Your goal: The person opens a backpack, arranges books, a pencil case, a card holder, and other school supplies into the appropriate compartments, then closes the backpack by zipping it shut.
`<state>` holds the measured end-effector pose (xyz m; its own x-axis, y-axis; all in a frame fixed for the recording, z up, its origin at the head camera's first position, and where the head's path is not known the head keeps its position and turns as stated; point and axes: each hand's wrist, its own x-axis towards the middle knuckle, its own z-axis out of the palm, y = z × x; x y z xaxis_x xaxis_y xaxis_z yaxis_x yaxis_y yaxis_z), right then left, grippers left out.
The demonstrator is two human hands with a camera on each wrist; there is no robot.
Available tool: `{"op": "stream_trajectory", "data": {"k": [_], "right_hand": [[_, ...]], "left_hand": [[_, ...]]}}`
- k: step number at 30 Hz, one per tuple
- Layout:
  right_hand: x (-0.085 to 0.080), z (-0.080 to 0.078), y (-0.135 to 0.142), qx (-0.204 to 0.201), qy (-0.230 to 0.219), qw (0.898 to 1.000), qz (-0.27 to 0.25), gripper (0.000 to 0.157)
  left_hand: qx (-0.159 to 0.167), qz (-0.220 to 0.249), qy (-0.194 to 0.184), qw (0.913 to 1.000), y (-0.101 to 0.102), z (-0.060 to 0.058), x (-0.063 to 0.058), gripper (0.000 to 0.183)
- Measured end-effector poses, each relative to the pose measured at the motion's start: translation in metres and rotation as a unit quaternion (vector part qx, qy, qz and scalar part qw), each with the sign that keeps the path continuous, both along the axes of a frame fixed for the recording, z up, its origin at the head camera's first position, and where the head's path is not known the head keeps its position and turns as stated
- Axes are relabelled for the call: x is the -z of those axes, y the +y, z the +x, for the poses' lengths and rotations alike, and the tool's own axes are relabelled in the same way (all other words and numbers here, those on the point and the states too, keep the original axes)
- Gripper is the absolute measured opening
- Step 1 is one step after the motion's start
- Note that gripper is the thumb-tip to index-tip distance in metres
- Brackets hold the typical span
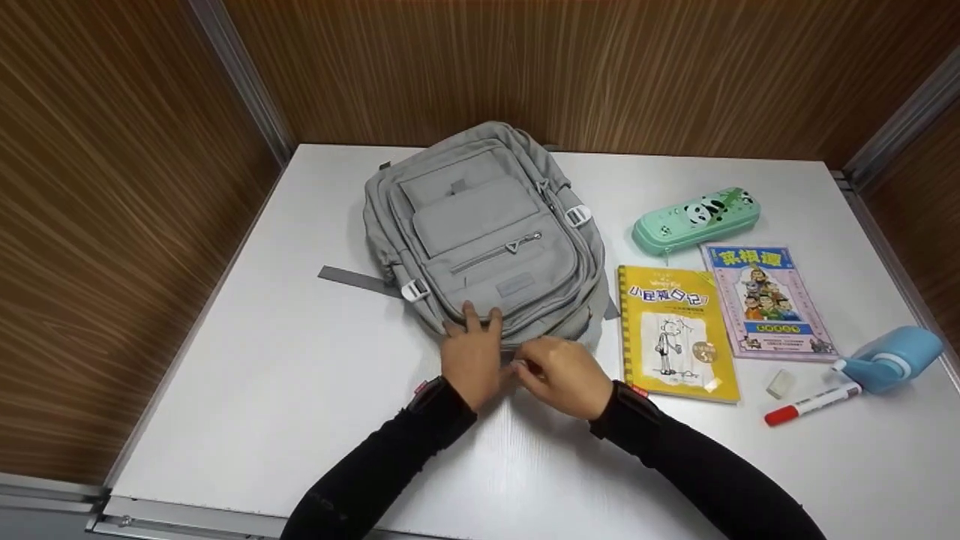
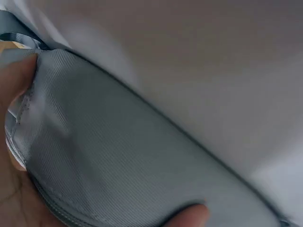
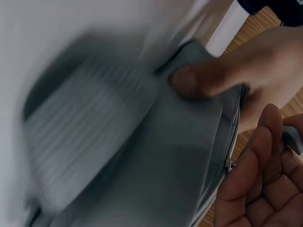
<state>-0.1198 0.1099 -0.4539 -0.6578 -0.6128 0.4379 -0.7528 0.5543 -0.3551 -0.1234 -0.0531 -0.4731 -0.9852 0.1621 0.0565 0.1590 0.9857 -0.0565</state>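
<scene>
A grey backpack point(image 1: 480, 232) lies on its back on the white table, its base toward me. My left hand point(image 1: 471, 364) grips the base end, fingers spread over the front; in the right wrist view its thumb point(image 3: 194, 82) presses the underside. Close beside it, my right hand point(image 1: 566, 375) has curled fingers at the bottom edge. In the right wrist view a small grey zipper pull point(image 3: 292, 138) shows between those fingers, partly hidden. A metal zipper slider point(image 3: 229, 164) sits on the zipper along the edge.
Right of the backpack lie a yellow book point(image 1: 675, 330), a pink-and-blue book point(image 1: 769, 300) and a green panda pencil case point(image 1: 697, 221). Farther right are an eraser point(image 1: 780, 384), a red-capped marker point(image 1: 814, 405) and a blue bottle point(image 1: 892, 358). A grey strap point(image 1: 352, 279) sticks out leftward.
</scene>
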Motion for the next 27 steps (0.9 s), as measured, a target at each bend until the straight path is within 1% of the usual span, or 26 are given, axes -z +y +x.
{"op": "stream_trajectory", "data": {"k": [1, 3, 5, 7, 8, 10, 11, 12, 14, 17, 19, 20, 22, 24, 26, 27], "right_hand": [[0.0, 0.0, 0.0, -0.005, -0.005, 1.0, 0.0, 0.006], [-0.001, 0.0, 0.001, -0.004, -0.013, 1.0, -0.006, 0.005], [-0.004, -0.001, 0.004, 0.007, -0.015, 1.0, -0.014, 0.006], [-0.006, -0.002, 0.007, 0.015, -0.016, 1.0, -0.018, 0.006], [-0.007, -0.003, 0.009, 0.017, -0.016, 1.0, -0.018, 0.006], [-0.008, -0.004, 0.012, 0.017, -0.019, 1.0, -0.018, 0.007], [-0.008, -0.005, 0.014, 0.016, -0.021, 0.999, -0.019, 0.008], [-0.009, -0.005, 0.016, 0.016, -0.022, 0.999, -0.02, 0.008], [-0.009, -0.005, 0.02, 0.017, -0.024, 0.999, -0.026, 0.009], [-0.009, -0.005, 0.026, 0.022, -0.025, 0.999, -0.031, 0.011], [-0.008, -0.004, 0.03, 0.026, -0.027, 0.999, -0.033, 0.01], [-0.007, -0.004, 0.031, 0.029, -0.028, 0.999, -0.032, 0.011], [-0.006, -0.004, 0.033, 0.034, -0.029, 0.999, -0.031, 0.011], [-0.004, -0.003, 0.035, 0.04, -0.029, 0.998, -0.03, 0.01], [-0.002, -0.003, 0.036, 0.045, -0.026, 0.998, -0.031, 0.01], [-0.001, -0.002, 0.037, 0.046, -0.025, 0.998, -0.032, 0.01]], "left_hand": [[0.007, -0.015, -0.01, 0.9998, 0.002, 0.0, -0.003, 0.094], [0.037, -0.026, -0.043, 0.998, 0.0, -0.001, -0.012, 0.098], [0.077, -0.017, -0.079, 0.9938, -0.011, -0.005, -0.025, 0.099], [0.115, 0.005, -0.108, 0.9874, -0.027, -0.011, -0.039, 0.101], [0.13, 0.017, -0.115, 0.9847, -0.036, -0.015, -0.045, 0.101], [0.144, 0.023, -0.108, 0.9834, -0.055, -0.024, -0.055, 0.097], [0.143, 0.018, -0.097, 0.9847, -0.065, -0.03, -0.058, 0.097], [0.136, 0.015, -0.09, 0.9866, -0.075, -0.035, -0.06, 0.097], [0.119, 0.001, -0.068, 0.9905, -0.093, -0.047, -0.06, 0.098], [0.109, -0.012, -0.039, 0.9932, -0.115, -0.067, -0.053, 0.103], [0.121, -0.014, -0.023, 0.9923, -0.124, -0.08, -0.045, 0.105], [0.13, -0.012, -0.022, 0.9912, -0.127, -0.086, -0.041, 0.105], [0.138, 0.008, -0.044, 0.9895, -0.131, -0.096, -0.033, 0.108], [0.143, 0.033, -0.071, 0.9866, -0.134, -0.103, -0.027, 0.108], [0.14, 0.059, -0.098, 0.9836, -0.136, -0.107, -0.021, 0.108], [0.138, 0.067, -0.104, 0.9826, -0.137, -0.108, -0.019, 0.107]]}}
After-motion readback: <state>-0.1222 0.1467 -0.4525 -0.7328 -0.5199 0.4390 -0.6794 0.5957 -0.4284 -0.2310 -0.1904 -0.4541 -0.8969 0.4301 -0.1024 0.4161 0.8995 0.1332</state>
